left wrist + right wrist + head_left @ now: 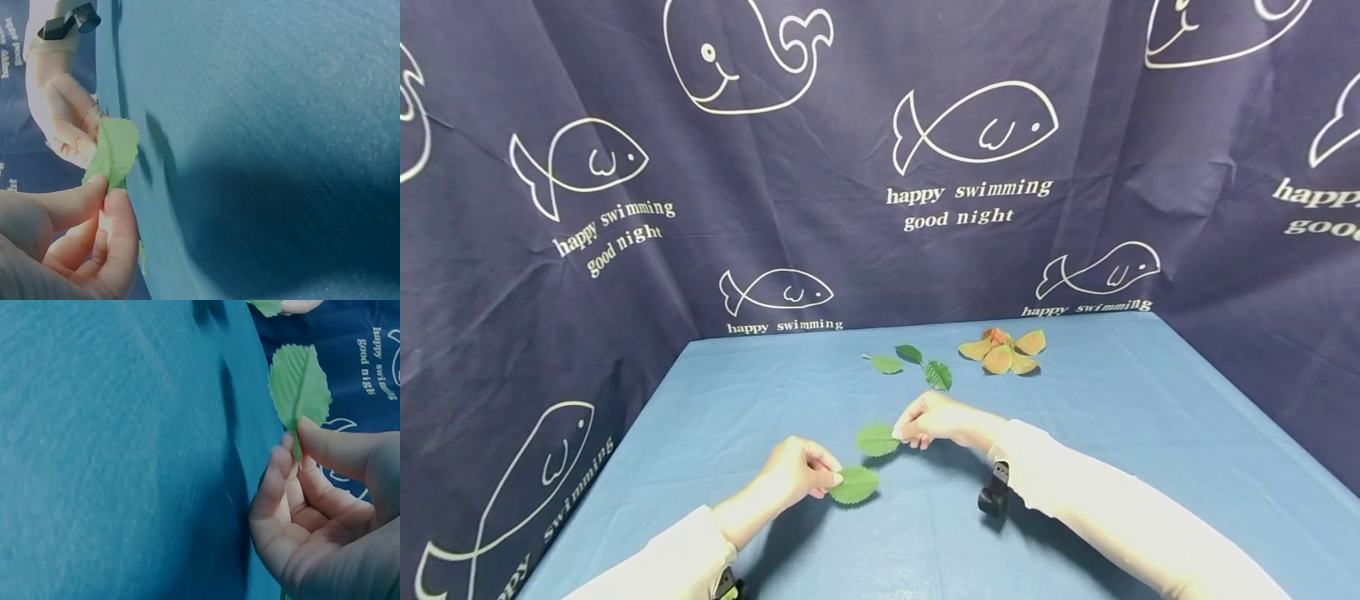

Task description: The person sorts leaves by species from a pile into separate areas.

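Note:
My left hand (796, 471) pinches a green leaf (856, 486) with a toothed edge at one end, between thumb and fingers. Up close in the left wrist view, that leaf (119, 147) stands out from the thumb and fingertips. A second green leaf (876, 440) is pinched by its stem end in my right hand (938, 418), slightly farther back. The right wrist view shows this leaf (300, 384) upright, with its ribs and serrated rim. Both leaves are held above the blue cloth, close beside each other, and cast shadows on it.
Beyond the hands, a sprig with several green leaves (937, 375) lies on the blue-covered table (760, 392). To its right sits an orange-yellow flower (998, 358) with spread petals. A dark blue curtain (865, 242) with fish drawings hangs around the table.

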`<state>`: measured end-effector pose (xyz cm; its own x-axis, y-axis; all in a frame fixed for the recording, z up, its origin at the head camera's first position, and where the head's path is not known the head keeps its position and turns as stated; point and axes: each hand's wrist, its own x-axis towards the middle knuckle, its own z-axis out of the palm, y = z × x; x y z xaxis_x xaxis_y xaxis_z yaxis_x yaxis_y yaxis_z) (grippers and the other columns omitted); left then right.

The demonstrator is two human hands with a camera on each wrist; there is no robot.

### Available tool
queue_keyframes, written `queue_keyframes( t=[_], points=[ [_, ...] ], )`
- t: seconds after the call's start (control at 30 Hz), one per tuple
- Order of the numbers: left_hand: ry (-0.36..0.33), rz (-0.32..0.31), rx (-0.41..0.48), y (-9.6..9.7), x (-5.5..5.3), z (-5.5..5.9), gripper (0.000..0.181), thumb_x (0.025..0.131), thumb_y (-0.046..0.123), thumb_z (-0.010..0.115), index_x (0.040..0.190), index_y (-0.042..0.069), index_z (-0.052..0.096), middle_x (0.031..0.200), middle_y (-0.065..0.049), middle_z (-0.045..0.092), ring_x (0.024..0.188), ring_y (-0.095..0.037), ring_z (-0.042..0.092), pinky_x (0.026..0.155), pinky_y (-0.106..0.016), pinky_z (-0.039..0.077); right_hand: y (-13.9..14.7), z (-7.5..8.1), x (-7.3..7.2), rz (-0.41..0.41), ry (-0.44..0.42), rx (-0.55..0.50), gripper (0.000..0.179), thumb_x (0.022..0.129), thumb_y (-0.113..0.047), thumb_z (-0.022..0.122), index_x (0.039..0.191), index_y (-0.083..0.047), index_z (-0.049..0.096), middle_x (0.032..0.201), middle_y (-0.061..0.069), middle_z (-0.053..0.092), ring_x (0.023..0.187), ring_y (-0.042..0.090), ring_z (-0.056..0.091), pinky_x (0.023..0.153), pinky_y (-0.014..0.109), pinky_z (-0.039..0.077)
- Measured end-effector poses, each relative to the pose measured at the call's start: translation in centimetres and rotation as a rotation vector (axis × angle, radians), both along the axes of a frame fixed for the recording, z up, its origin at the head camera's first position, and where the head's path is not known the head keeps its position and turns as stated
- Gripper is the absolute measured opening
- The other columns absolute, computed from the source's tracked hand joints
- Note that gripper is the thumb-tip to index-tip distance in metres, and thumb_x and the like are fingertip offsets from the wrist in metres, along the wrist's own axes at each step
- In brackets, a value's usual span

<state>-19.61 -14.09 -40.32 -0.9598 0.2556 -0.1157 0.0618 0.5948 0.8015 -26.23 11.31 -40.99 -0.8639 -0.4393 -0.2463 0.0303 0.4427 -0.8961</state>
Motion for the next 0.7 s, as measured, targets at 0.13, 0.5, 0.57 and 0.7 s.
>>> queue_keyframes(
  t=[0.13,0.5,0.57,0.7],
  points=[
    [-0.050,0.050,0.117,-0.3,-0.4,-0.2,0.008,0.077,-0.001,0.076,0.083,-0.004,0.071,0.067,-0.005,0.067,0.061,-0.019,0.068,0.059,-0.033,0.059,0.4,0.1,-0.4,-0.059,0.010,-0.023,0.018,0.087,-0.003,0.066,0.100,0.007,0.072,0.073,0.007,0.070,0.060,0.008,0.057,0.058,0.020,0.050],
    [-0.090,0.223,0.268,0.2,-2.1,0.0,0.009,0.080,-0.008,0.069,0.089,-0.009,0.070,0.073,-0.009,0.070,0.061,-0.020,0.068,0.063,-0.033,0.060,1.8,0.5,-1.9,-0.254,0.005,-0.052,0.027,0.087,-0.009,0.067,0.109,0.006,0.070,0.076,0.001,0.068,0.060,0.008,0.053,0.056,0.020,0.045],
    [-0.099,0.242,0.287,0.6,-2.6,0.1,0.009,0.080,-0.008,0.069,0.089,-0.009,0.070,0.076,-0.010,0.071,0.063,-0.022,0.069,0.064,-0.033,0.060,2.1,0.7,-2.2,-0.285,0.005,-0.064,0.027,0.087,-0.007,0.067,0.109,0.007,0.070,0.074,0.000,0.066,0.057,0.006,0.050,0.053,0.019,0.042],
    [-0.087,0.257,0.329,1.4,-3.5,0.3,0.010,0.081,-0.008,0.068,0.090,-0.009,0.070,0.078,-0.011,0.072,0.065,-0.023,0.070,0.065,-0.033,0.060,2.5,0.9,-2.7,-0.320,0.003,-0.082,0.026,0.087,-0.007,0.066,0.108,0.009,0.069,0.070,-0.002,0.062,0.053,0.005,0.047,0.051,0.018,0.040]
  ],
)
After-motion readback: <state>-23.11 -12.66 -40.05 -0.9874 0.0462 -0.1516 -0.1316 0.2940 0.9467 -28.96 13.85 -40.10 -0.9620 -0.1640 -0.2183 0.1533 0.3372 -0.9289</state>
